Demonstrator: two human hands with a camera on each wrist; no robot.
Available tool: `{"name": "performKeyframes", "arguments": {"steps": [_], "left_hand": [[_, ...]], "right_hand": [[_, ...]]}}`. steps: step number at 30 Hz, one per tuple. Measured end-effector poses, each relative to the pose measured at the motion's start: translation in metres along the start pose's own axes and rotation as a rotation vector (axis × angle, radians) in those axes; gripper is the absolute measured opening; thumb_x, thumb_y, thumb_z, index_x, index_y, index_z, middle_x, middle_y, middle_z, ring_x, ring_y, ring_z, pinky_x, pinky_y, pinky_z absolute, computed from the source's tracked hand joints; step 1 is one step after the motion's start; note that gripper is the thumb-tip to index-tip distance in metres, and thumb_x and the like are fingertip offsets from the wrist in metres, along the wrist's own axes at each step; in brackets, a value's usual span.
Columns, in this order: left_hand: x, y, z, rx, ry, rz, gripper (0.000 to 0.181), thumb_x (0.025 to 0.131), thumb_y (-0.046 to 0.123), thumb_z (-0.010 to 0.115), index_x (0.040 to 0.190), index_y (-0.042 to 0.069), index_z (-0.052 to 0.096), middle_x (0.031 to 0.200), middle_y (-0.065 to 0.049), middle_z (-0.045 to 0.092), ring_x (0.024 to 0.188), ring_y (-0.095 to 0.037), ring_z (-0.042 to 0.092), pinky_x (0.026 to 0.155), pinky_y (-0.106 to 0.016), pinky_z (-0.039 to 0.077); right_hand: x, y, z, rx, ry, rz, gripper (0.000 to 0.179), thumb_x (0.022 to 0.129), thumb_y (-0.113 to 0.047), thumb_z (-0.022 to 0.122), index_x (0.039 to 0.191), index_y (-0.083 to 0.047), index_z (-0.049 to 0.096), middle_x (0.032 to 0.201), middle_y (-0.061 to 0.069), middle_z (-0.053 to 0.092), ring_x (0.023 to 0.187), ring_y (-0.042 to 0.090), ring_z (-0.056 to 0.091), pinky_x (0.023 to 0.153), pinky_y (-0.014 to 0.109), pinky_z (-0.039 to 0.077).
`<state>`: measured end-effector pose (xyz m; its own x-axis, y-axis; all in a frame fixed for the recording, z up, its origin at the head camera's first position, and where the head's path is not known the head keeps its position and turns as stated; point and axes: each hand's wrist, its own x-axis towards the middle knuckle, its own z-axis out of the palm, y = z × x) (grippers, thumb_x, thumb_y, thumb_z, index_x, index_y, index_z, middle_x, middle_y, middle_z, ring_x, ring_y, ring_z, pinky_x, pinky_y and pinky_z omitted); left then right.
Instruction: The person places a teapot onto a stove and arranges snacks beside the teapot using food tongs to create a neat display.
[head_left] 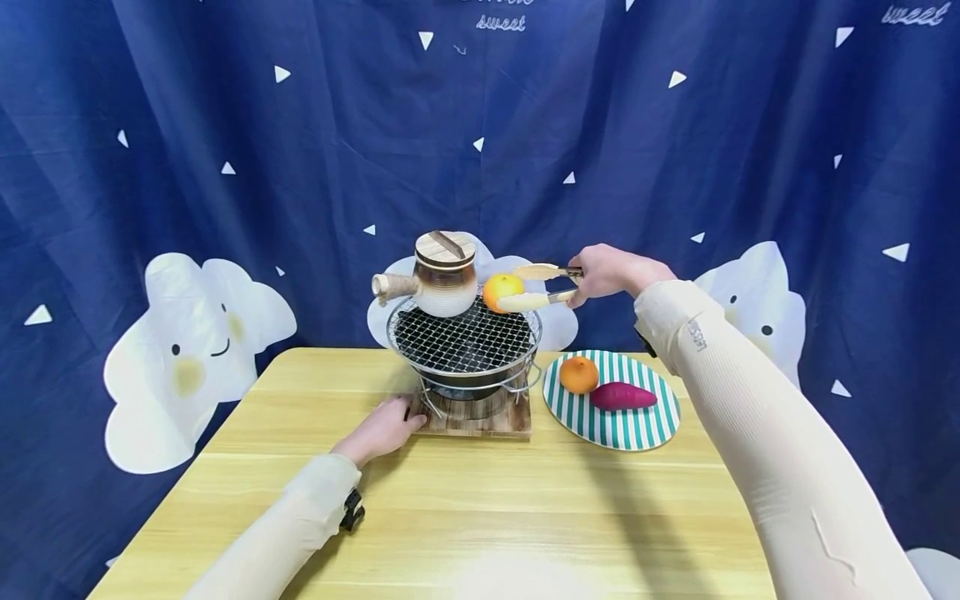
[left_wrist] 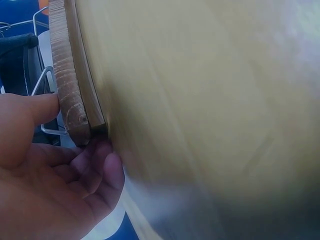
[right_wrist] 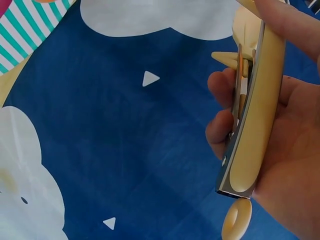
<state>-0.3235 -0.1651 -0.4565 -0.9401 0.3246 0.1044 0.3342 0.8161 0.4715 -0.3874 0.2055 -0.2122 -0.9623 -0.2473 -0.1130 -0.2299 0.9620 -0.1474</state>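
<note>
My right hand (head_left: 611,271) grips a pair of tongs (head_left: 534,301) with cream handles and tips, seen closely along their handle (right_wrist: 260,125) in the right wrist view. The tong tips lie either side of a yellow-orange citrus fruit (head_left: 500,291), over the back right of the round wire grill (head_left: 465,343). A brown and white side-handled pot (head_left: 447,293) with a wooden lid stands on the mesh, left of the fruit. My left hand (head_left: 384,427) holds the left corner of the wooden base board (head_left: 472,426), thumb above and fingers curled under it (left_wrist: 70,80).
Right of the grill, an oval green-and-white striped plate (head_left: 615,432) bears an orange round fruit (head_left: 579,375) and a purple sweet potato (head_left: 624,397). A wire handle (head_left: 525,383) juts from the grill's right side. Behind the wooden table (head_left: 480,508) hangs a blue curtain (head_left: 337,150).
</note>
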Motion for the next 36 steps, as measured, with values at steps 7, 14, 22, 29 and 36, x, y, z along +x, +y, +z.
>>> {"name": "performKeyframes", "arguments": {"steps": [7,14,22,29,36], "left_hand": [[0.0,0.0,0.0,-0.001,0.004,-0.004,0.018,0.098,0.023,0.062,0.106,0.007,0.066,0.101,-0.011,0.068,0.104,-0.033,0.067,0.097,-0.053,0.051],[0.003,-0.001,0.002,0.0,-0.012,-0.021,0.016,0.098,0.024,0.062,0.097,0.009,0.063,0.081,-0.003,0.06,0.081,-0.02,0.06,0.087,-0.049,0.053],[0.004,-0.003,0.004,-0.008,-0.009,-0.025,0.016,0.098,0.024,0.062,0.096,0.009,0.062,0.082,-0.003,0.06,0.082,-0.02,0.06,0.088,-0.049,0.053],[0.004,-0.004,0.004,-0.002,0.0,-0.025,0.017,0.098,0.024,0.062,0.099,0.007,0.063,0.086,-0.005,0.063,0.088,-0.023,0.063,0.09,-0.05,0.053],[0.003,-0.004,0.003,0.0,0.006,-0.028,0.021,0.098,0.025,0.062,0.104,0.005,0.065,0.093,-0.008,0.066,0.096,-0.028,0.066,0.093,-0.051,0.052]], "right_hand": [[-0.004,0.001,0.0,-0.004,0.017,-0.003,0.072,0.085,-0.031,0.08,0.143,0.0,0.051,0.126,0.019,0.063,0.105,0.032,0.058,0.099,0.05,0.049],[-0.017,0.012,0.0,0.005,0.027,-0.017,0.075,0.085,-0.032,0.08,0.144,0.003,0.048,0.131,0.023,0.059,0.111,0.034,0.057,0.102,0.054,0.048],[-0.028,0.03,0.003,-0.016,0.05,-0.041,0.087,0.082,-0.036,0.082,0.146,0.008,0.044,0.13,0.025,0.056,0.111,0.037,0.055,0.102,0.056,0.047],[-0.042,0.047,0.011,-0.015,0.051,-0.058,0.092,0.082,-0.039,0.083,0.147,0.01,0.04,0.136,0.029,0.053,0.121,0.043,0.052,0.105,0.062,0.043],[-0.056,0.059,0.019,-0.004,0.067,-0.065,0.093,0.08,-0.04,0.084,0.145,0.011,0.042,0.13,0.028,0.056,0.114,0.041,0.053,0.101,0.061,0.046]]}}
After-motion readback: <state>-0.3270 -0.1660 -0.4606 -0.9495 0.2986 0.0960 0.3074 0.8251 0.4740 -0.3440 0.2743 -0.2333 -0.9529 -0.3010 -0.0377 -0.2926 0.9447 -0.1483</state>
